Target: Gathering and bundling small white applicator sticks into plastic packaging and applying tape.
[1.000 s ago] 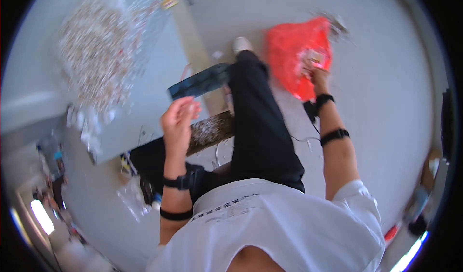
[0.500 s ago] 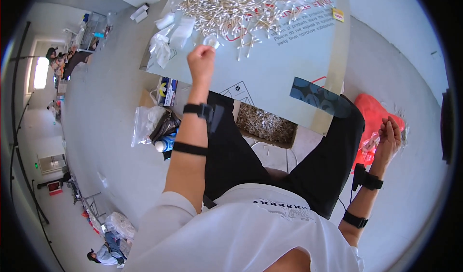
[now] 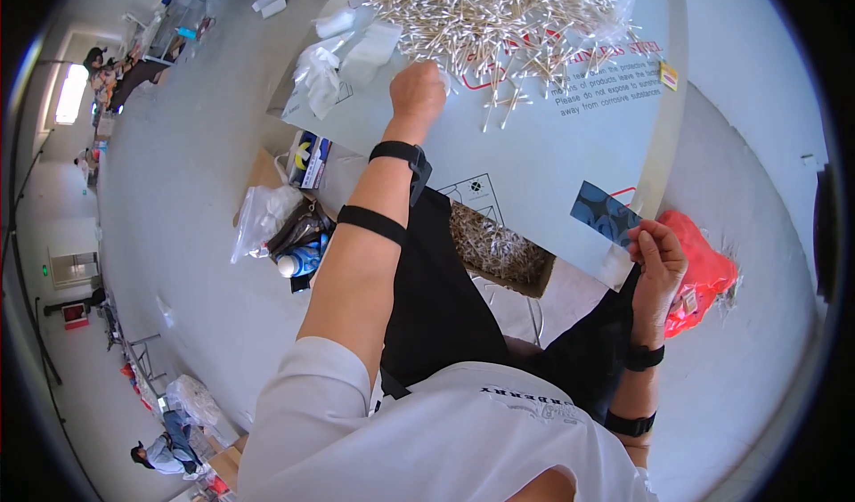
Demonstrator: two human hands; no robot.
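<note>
My left hand is closed in a fist over the far left part of the table. A small whitish object shows at its right side, partly hidden by the fingers. Just beyond lies a big heap of cotton swabs, with a few loose swabs in front of it. My right hand is at the table's near right corner, thumb and fingers pinched together. Its fingertips overlap the end of a dark blue patterned sheet; whether they grip it or anything small, I cannot make out.
Clear plastic bags lie left of the heap on the grey-blue tabletop. Below its near edge is a cardboard box of swabs. A red plastic bag stands right; a blue bottle and clear bag sit left.
My right hand has moved left and inward, from beside the red bag to the table corner by the patterned sheet. My left hand remains closed near the heap. The whole view has shifted slightly.
</note>
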